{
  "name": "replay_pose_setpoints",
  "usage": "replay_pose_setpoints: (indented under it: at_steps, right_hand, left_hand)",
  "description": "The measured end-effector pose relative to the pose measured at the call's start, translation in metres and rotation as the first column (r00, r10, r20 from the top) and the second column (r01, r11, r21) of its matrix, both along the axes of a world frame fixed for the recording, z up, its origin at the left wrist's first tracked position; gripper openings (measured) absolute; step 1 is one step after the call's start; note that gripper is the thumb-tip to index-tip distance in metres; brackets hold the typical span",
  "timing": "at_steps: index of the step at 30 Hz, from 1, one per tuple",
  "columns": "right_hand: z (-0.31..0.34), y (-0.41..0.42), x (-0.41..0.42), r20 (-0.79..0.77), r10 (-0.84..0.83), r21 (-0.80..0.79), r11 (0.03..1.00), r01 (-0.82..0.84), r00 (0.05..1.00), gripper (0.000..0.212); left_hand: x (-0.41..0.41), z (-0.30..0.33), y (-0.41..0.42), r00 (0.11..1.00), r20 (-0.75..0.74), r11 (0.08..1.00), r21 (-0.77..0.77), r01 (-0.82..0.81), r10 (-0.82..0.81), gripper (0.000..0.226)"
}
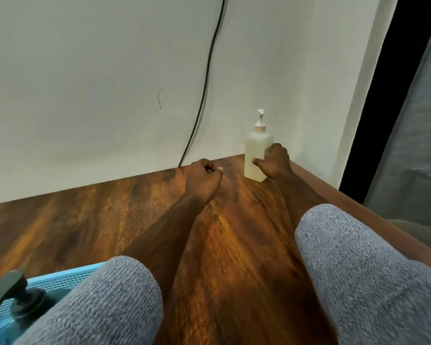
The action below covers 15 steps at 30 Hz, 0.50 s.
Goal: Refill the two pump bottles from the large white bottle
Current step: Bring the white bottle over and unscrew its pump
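Bottom left, a light blue perforated plastic basket point(60, 277) is cut off by the frame edge and partly covered by the left grey knit sleeve point(105, 305). Inside it, a dark round pump cap with a grey spout point(18, 297) shows, blurred; the bottle beneath it is hidden. The large white bottle is not in view.

The translucent square-sided plastic pump bottle with a white pump head and pale collar point(255, 155) stands upright in the far right corner of the brown wood-grain table point(97, 220), just beside the white wall point(85, 83). Its contents look pale and cloudy; the fill level is hard to make out.

The right hand point(275, 161) grips the bottle's right side, thumb across the front face, the other fingers wrapped behind and mostly hidden. The left hand point(204, 179) is curled into a loose fist just left of the bottle, not touching it, holding nothing visible. It hovers over or rests on the table; cannot tell which.

A thin black cable point(204, 83) runs down the wall and drops behind the table's far edge. The table's right edge runs close beside the right grey knit sleeve point(358, 270); beyond it, a dark vertical frame point(373, 120) and blurred grey sheeting point(413, 145). The table's left and middle are open, glossy wood.
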State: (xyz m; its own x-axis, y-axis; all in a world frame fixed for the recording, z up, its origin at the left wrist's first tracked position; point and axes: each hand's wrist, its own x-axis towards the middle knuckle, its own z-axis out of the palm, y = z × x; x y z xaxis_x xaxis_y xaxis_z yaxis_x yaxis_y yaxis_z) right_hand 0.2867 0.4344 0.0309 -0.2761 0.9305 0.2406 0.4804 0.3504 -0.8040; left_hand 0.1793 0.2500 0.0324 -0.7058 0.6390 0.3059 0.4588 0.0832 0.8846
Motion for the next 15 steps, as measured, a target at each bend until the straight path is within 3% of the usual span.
replay_pose_setpoints:
  at_steps: [5, 10, 15]
  right_hand:
    - [0.005, -0.026, 0.020, -0.009, -0.053, 0.000, 0.999, 0.053, 0.999, 0.077]
    - [0.009, -0.066, 0.053, -0.008, -0.108, 0.121, 0.987, 0.109, 0.994, 0.036]
    - [0.020, -0.102, 0.071, -0.012, -0.061, 0.070, 0.996, 0.062, 0.998, 0.051]
  left_hand:
    - [0.032, 0.006, -0.022, 0.998, 0.040, 0.998, 0.045, 0.037, -0.038, 0.009]
    - [0.070, 0.006, -0.052, 0.994, 0.060, 0.994, 0.050, 0.093, -0.096, 0.007]
    - [0.086, 0.014, -0.076, 0.991, 0.051, 0.992, 0.040, 0.123, -0.125, 0.015]
